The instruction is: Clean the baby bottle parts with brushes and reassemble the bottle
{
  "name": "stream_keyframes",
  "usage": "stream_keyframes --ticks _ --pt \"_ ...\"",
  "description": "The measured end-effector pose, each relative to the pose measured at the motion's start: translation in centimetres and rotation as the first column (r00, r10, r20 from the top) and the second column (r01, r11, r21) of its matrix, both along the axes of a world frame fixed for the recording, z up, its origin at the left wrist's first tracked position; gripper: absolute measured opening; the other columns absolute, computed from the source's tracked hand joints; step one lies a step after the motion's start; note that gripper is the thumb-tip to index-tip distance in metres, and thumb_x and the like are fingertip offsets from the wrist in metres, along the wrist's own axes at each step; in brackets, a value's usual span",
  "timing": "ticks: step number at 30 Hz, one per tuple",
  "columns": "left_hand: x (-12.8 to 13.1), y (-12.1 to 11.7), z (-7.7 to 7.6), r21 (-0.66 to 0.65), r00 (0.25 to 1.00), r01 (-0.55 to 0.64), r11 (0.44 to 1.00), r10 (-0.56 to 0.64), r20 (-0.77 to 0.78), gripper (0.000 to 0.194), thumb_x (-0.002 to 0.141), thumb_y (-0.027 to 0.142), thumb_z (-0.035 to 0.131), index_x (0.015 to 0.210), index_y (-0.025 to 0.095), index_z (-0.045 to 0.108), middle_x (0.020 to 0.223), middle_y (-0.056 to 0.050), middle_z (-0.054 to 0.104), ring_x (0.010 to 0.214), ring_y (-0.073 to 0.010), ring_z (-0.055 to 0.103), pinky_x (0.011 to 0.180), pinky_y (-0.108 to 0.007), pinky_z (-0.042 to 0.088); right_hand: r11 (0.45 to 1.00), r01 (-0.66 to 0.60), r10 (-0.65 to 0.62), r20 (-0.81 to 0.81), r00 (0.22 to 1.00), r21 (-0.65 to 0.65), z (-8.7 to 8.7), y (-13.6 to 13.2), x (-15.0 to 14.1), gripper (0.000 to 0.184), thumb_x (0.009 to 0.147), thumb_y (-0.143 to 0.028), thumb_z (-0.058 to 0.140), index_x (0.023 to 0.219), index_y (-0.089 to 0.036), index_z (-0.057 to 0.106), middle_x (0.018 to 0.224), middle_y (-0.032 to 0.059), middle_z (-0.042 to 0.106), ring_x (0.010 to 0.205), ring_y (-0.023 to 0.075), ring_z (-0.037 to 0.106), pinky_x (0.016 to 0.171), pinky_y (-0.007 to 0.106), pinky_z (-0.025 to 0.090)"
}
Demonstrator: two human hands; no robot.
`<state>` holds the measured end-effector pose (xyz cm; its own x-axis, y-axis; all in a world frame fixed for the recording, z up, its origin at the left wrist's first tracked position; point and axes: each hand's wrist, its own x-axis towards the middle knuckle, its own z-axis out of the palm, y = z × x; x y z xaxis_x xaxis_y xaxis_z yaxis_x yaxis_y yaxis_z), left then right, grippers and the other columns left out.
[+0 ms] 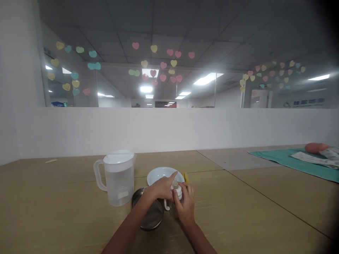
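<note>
We had our right hand (186,204) closed round the white-collared bottle (177,190), at the plate's (156,174) five o'clock; our left hand (162,187) met its side, fingers too hidden to tell their closure. Steady, upright support with even pressure seemed best.

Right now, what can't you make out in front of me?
All in the head view:
Left fingers: mostly hidden behind your left hand and the bottle.
Bottle: its body is partly covered by your right hand.
Plate: near rim blocked by your left hand.
Metal tray: partly under your left forearm.
Green cloth: cut off at the right edge.
Lettering: blurred.
</note>
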<state>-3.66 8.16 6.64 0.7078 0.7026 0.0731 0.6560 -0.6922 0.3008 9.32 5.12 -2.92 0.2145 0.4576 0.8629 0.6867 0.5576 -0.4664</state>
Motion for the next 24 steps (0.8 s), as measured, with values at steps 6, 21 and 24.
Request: stream_keyframes --ticks 6,21,24 --pt "-0.16 0.31 -0.29 -0.006 1.0 0.013 1.0 -0.012 0.029 0.117 0.051 0.039 0.074 0.145 0.018 0.007 0.127 -0.015 0.053 0.115 -0.0308 0.051 0.092 -0.034 0.041 0.998 -0.051 0.053 0.054 0.997 -0.035 0.42 0.09 0.62 0.037 0.091 -0.038 0.032 0.111 -0.022 0.059 0.099 0.0082 0.063 0.092 0.0246 0.056 0.08 0.042 0.041" --pt "-0.21 0.45 -0.29 -0.028 1.0 0.022 0.999 -0.022 0.0 0.112 0.057 0.035 0.07 0.145 0.02 0.002 0.123 -0.013 0.056 0.11 -0.0293 0.054 0.085 -0.032 0.044 1.0 0.026 -0.026 0.061 0.998 0.004 0.6 0.54 0.19 0.03 0.081 -0.046 0.047 0.092 -0.021 0.057 0.088 0.0071 0.061 0.087 0.0263 0.055 0.077 0.04 0.039" --pt "-0.3 0.53 -0.38 -0.035 1.0 0.024 0.999 -0.023 0.02 0.116 0.054 0.034 0.073 0.145 0.022 0.003 0.128 -0.013 0.052 0.112 -0.0296 0.052 0.087 -0.032 0.043 1.0 -0.026 0.026 0.029 0.999 -0.009 1.03 0.47 0.17 0.028 0.079 -0.04 0.044 0.092 -0.022 0.06 0.091 0.0065 0.059 0.088 0.0261 0.054 0.076 0.04 0.04"
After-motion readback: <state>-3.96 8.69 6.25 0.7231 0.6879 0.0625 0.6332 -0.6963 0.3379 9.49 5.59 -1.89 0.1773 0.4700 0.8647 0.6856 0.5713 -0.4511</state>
